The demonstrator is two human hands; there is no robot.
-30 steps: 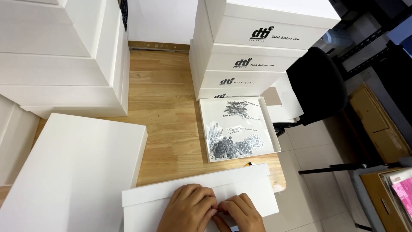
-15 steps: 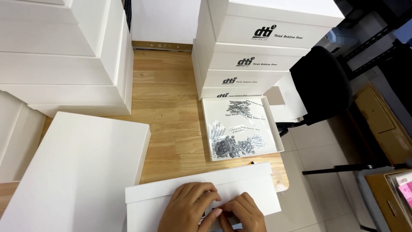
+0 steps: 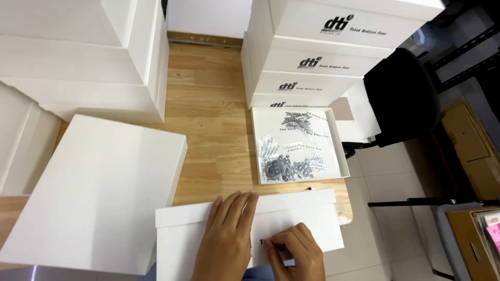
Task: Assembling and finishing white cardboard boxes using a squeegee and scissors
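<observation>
The box (image 3: 312, 218) lies at the tabletop's (image 3: 213, 130) near edge, long axis left to right; left hand (image 3: 226, 239) rests flat on it, fingers spread. Right hand (image 3: 297, 255), just right, has its fingers pinched on a small dark sticker (image 3: 263, 242); a sticker tray (image 3: 299, 145) sits beyond.

Both hands on box (image 3: 291, 224) at front, lid (image 3: 99, 192) left, sticker tray (image 3: 298, 145) behind, stacks beyond.
</observation>
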